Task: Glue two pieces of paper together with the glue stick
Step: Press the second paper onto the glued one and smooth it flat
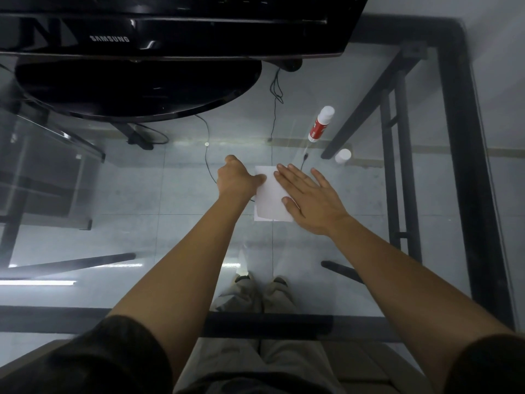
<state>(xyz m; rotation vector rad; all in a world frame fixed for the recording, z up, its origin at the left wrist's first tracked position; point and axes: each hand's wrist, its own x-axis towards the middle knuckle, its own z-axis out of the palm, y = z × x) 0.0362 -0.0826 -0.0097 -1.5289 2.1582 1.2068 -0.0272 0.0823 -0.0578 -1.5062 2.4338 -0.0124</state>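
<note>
Two white paper sheets [270, 200] lie stacked on the glass table, the lower one peeking out along the left and bottom edges. My right hand [309, 199] rests flat on the paper's right side with fingers spread. My left hand [237, 177] is curled into a fist, its fingers pinching the paper's upper left edge. The glue stick [320, 125], white with a red label, lies uncapped on the table beyond the paper. Its white cap [343, 156] stands apart, to the right of the paper.
A black monitor [170, 32] with a wide oval base [136, 89] fills the far left. The glass table [369, 237] has a black frame [466, 166] along its right and near edges. Cables and my legs show through the glass.
</note>
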